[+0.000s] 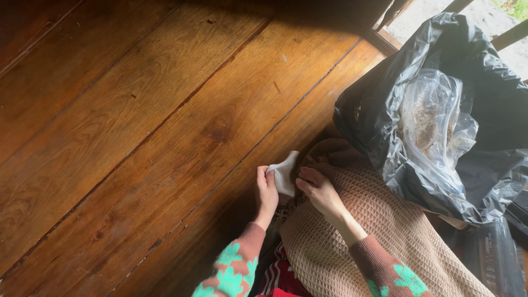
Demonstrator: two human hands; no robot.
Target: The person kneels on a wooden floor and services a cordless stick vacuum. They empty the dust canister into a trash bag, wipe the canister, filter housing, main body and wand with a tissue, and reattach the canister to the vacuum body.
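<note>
I start at the small white cloth (pixel 285 175); it sits low in the middle of my head view, just above the edge of the beige waffle-knit fabric (pixel 379 231) that drapes over the lap, and it hangs partly over the wooden plank floor (pixel 137 126). The left hand (pixel 267 192) has it pinched — thumb and fingers closed on its left edge, so that hand is clenched on the cloth; the right hand (pixel 319 190) lies just beside it, fingers curled down onto the knit near the cloth's right edge, and I cannot tell whether they grip the cloth, the knit, or nothing.

As for how far things stand, I judge it early to middling: the cloth is up off the floor and in hand, crumpled rather than spread or folded flat; nothing about it looks finished.

Both sleeves (pixel 234 269) are pinkish-brown with green leaf shapes; a red-and-white striped fabric (pixel 278 275) shows between them at the bottom edge. Further right stands an open black plastic bag (pixel 484 104), touching the knit; inside it lies a clear plastic bag (pixel 434 118) holding brownish, crumbly matter — what it is I cannot make out. The white cloth is well apart from the bag's mouth.
</note>
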